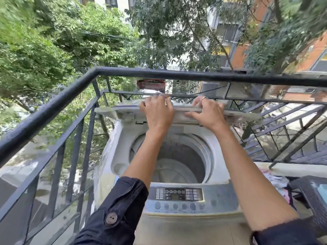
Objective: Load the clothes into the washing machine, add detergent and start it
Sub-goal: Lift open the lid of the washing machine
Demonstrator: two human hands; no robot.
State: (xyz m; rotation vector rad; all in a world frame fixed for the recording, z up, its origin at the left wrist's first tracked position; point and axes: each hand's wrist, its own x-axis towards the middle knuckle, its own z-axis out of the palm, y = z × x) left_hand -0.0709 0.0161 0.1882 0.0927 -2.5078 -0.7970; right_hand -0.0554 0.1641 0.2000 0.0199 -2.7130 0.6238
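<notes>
A person stands over a top-loading washing machine point(178, 174) on a narrow balcony, both arms stretched forward across its open tub. The left hand point(156, 112) lies over the top edge of the raised lid point(178, 113), fingers curled over its far side and closed on it. The right hand point(206, 114), a ring on one finger, clasps the same edge just beside it, thumb pressed along the lid's near face and fingers hooked over the top. The lid stands folded up at the machine's far edge, just in front of the black metal railing point(159, 73), which runs along the far side and down the left side of the balcony.

The drum point(180, 161) lies open between the forearms; what can be seen of its floor shows no laundry. The control panel point(178, 194), with a dark display and a row of round buttons, runs along the machine's near edge, partly behind the left arm's rolled dark sleeve point(122, 206), which carries a brown button.

A bundle of pink and white clothes point(277, 181) sits off the machine's right side, below a pale ledge and next to a dark woven basket point(315, 197) at the right edge of the view. Trees and apartment buildings fill the background beyond the railing.
</notes>
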